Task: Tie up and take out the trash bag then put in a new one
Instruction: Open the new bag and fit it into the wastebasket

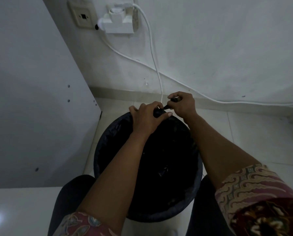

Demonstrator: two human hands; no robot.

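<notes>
Wall [227, 40]: white, filling the far side of the view.
Cabinet side [31, 99]: white panel on my left, standing on the floor.
Floor [244, 133]: pale tiles; it carries the bin.
Bin [98, 155]: round and dark, between my knees, close to the cabinet side and the wall.
Trash bag [168, 150]: black, sitting inside the bin, its plastic lapped over the rim; at the far edge the top is gathered up into my hands.
Sleeves [254, 193]: patterned in red and cream, ending above the elbows; my forearms cross over the bin.
Left hand [145, 120]: at the far rim, grip closed around a bunch of the gathered bag, thumb across it.
Right hand [183, 104]: just beside the left and a little farther out, grip pinching a twisted strip of the same bag, drawn between the two hands.
Plug adapter [118, 23]: white, on the wall beside a socket plate [82, 16].
Cables [152, 48]: white, running from the adapter down the wall.
</notes>
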